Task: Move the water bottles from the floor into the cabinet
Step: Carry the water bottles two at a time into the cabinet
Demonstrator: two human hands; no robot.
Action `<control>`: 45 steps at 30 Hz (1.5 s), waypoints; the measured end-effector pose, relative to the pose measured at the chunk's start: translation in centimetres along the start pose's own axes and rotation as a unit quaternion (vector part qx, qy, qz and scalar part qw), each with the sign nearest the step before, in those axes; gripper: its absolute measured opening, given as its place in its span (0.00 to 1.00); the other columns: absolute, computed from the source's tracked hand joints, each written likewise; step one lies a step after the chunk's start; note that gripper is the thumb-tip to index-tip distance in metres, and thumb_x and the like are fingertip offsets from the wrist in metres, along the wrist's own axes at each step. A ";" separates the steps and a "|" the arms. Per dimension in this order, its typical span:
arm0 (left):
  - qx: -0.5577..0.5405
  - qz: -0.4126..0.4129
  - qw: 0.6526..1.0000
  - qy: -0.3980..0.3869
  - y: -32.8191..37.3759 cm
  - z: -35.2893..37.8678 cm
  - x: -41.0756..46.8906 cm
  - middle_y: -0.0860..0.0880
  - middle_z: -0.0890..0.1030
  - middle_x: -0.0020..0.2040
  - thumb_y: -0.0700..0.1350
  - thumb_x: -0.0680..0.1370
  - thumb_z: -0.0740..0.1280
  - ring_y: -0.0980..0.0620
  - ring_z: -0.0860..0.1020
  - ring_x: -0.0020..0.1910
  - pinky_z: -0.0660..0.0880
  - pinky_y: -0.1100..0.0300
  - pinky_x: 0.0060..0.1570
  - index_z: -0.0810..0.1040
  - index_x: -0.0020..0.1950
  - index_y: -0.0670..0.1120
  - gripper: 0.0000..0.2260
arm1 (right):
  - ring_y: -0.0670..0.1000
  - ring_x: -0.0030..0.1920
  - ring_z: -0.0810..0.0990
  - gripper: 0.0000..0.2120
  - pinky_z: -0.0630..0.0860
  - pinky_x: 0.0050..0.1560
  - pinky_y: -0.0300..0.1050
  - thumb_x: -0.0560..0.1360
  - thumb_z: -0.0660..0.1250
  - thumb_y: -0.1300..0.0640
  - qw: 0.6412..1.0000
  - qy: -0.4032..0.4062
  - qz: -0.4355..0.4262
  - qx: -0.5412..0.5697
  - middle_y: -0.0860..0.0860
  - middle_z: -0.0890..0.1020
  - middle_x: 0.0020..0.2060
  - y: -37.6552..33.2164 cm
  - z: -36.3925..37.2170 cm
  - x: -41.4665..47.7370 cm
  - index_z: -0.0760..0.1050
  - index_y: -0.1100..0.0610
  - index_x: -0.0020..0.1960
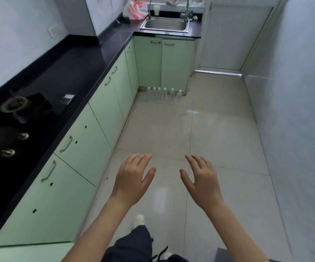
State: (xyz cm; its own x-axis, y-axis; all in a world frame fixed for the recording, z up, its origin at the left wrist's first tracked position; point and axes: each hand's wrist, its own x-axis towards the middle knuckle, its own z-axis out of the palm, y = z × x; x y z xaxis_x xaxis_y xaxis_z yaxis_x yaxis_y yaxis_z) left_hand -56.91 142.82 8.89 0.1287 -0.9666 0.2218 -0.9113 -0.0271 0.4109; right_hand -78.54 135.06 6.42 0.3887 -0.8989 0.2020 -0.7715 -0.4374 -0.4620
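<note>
Both empty right now: left hand and right hand spread open, palms down, holding nothing. Water bottles lined up upright on the floor, straight ahead and well apart from either hand, right against the green cabinet under the sink. Row running left to right, long axes vertical. Neither hand clearly nearer, so probably a walk forward first.
</note>
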 end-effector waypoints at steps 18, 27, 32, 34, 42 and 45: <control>0.000 0.108 0.993 -0.037 -15.9 3.4 42.9 0.45 0.81 0.60 0.56 0.80 0.55 0.42 0.77 0.61 0.75 0.48 0.60 0.78 0.65 0.41 0.24 | 0.56 0.64 0.75 0.27 0.72 0.62 0.54 0.78 0.55 0.42 0.995 0.042 0.085 -0.038 0.53 0.79 0.62 3.1 6.4 38.2 0.74 0.57 0.69; -0.016 0.042 0.997 -0.069 -20.4 11.5 57.4 0.49 0.82 0.59 0.56 0.80 0.56 0.45 0.78 0.61 0.74 0.50 0.60 0.79 0.64 0.44 0.23 | 0.54 0.63 0.76 0.27 0.75 0.62 0.53 0.78 0.55 0.41 0.995 -0.018 0.089 -0.036 0.51 0.80 0.61 10.9 11.6 54.4 0.75 0.57 0.68; -0.027 0.008 0.996 -0.089 -21.0 14.4 68.8 0.49 0.82 0.59 0.57 0.80 0.55 0.46 0.79 0.60 0.75 0.49 0.61 0.79 0.64 0.44 0.24 | 0.56 0.61 0.78 0.27 0.75 0.60 0.53 0.77 0.55 0.42 0.996 -0.036 0.072 -0.028 0.54 0.81 0.59 16.0 11.7 68.0 0.76 0.59 0.66; -0.029 0.006 0.997 -0.078 -21.0 14.5 74.2 0.48 0.83 0.59 0.57 0.80 0.55 0.45 0.79 0.60 0.75 0.50 0.61 0.79 0.64 0.43 0.24 | 0.57 0.62 0.77 0.28 0.73 0.61 0.54 0.77 0.55 0.42 0.997 -0.035 0.057 -0.029 0.55 0.81 0.60 17.4 11.1 73.3 0.76 0.59 0.67; -0.034 -0.004 0.998 -0.054 -23.6 16.1 91.8 0.45 0.82 0.59 0.56 0.81 0.54 0.44 0.78 0.60 0.74 0.49 0.61 0.79 0.65 0.41 0.25 | 0.57 0.61 0.77 0.25 0.73 0.60 0.53 0.78 0.57 0.45 0.999 -0.011 0.033 -0.035 0.56 0.80 0.60 21.6 12.6 90.4 0.76 0.61 0.66; -0.045 -0.013 0.995 -0.093 -26.3 19.2 96.0 0.46 0.81 0.61 0.57 0.80 0.53 0.46 0.76 0.63 0.72 0.50 0.63 0.78 0.66 0.42 0.26 | 0.57 0.60 0.77 0.25 0.74 0.58 0.52 0.78 0.57 0.46 0.998 -0.021 0.051 -0.039 0.56 0.81 0.59 23.2 15.9 94.3 0.76 0.61 0.65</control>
State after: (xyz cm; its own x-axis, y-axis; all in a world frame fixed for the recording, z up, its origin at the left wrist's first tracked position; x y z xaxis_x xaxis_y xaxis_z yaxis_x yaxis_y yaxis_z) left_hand -28.09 45.84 2.43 0.0689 -0.9965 0.0466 -0.8693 -0.0371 0.4929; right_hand -51.80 40.55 1.04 0.3264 -0.9375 0.1208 -0.8441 -0.3466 -0.4091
